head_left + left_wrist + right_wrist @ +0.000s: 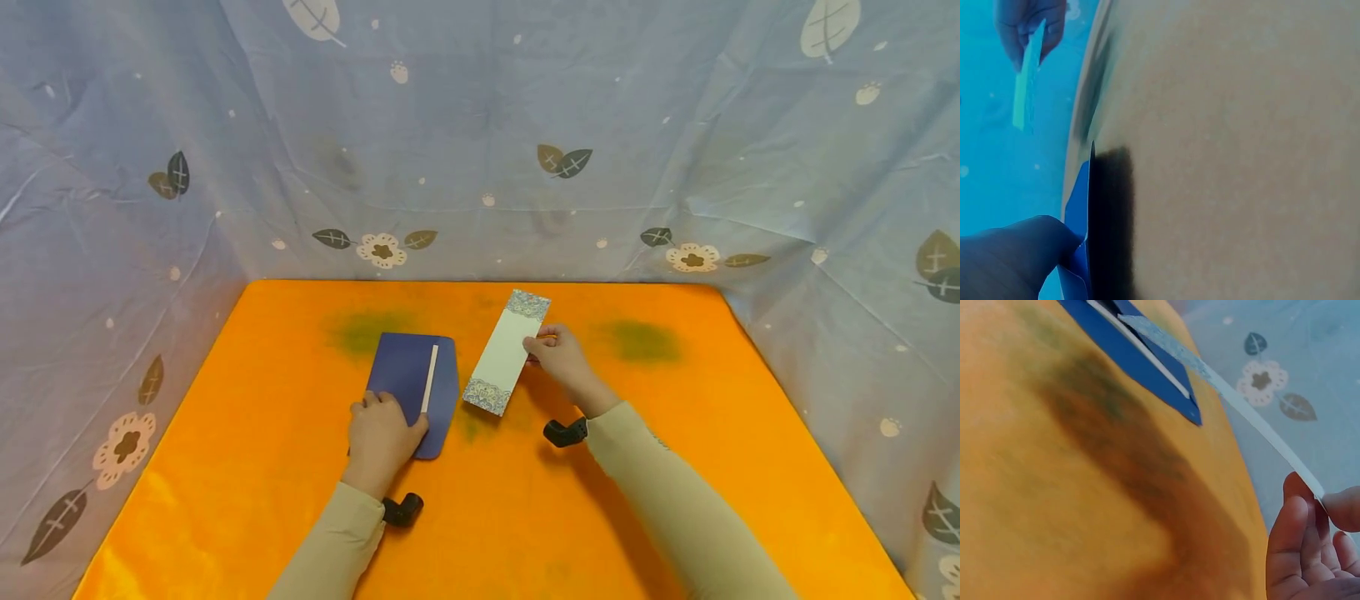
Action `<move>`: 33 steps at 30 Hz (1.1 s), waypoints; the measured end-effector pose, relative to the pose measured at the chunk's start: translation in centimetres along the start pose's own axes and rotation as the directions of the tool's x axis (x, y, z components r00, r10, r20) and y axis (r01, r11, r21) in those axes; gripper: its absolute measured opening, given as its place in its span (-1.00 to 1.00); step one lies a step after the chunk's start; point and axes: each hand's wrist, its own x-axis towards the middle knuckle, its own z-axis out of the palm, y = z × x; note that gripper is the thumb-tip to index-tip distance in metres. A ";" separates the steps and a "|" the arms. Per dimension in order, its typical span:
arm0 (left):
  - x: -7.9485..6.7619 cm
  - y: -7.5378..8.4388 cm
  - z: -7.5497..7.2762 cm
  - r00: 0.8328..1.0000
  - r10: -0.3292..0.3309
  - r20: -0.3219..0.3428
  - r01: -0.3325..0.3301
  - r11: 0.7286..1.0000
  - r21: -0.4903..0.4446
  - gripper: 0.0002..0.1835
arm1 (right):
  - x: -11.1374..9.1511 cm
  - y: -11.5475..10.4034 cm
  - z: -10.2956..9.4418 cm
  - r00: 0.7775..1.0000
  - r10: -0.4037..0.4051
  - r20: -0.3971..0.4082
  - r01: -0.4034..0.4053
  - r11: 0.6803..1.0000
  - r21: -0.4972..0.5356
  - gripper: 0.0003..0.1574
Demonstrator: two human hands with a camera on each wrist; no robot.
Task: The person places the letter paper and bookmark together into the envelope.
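Note:
My left hand (382, 440) grips a blue envelope (401, 367) near its lower part, the thumb lying by a narrow white strip (430, 379) beside the flap. In the left wrist view the envelope (1079, 200) shows nearly edge-on above a dark shadow. A long pale card (502, 350) with patterned bands at both ends is pinched at its right edge between thumb and fingers of my right hand (566, 362). It hangs above the table, right of the envelope and apart from it. In the right wrist view the card (1254, 419) appears as a thin, slightly bowed sheet.
An orange cloth (675, 467) covers the table, with greenish stains near its far side. Blue-grey curtains (480, 125) printed with leaves and flowers stand behind and at both sides. A black wrist mount (565, 432) juts from the right cuff, another (403, 510) from the left.

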 end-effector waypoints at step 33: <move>0.0 0.2 -0.1 1.000 -0.011 0.021 0.012 1.000 -0.011 -0.06 | 0.9 1.0 6.5 0.993 -0.069 -0.095 0.081 0.989 0.126 -0.69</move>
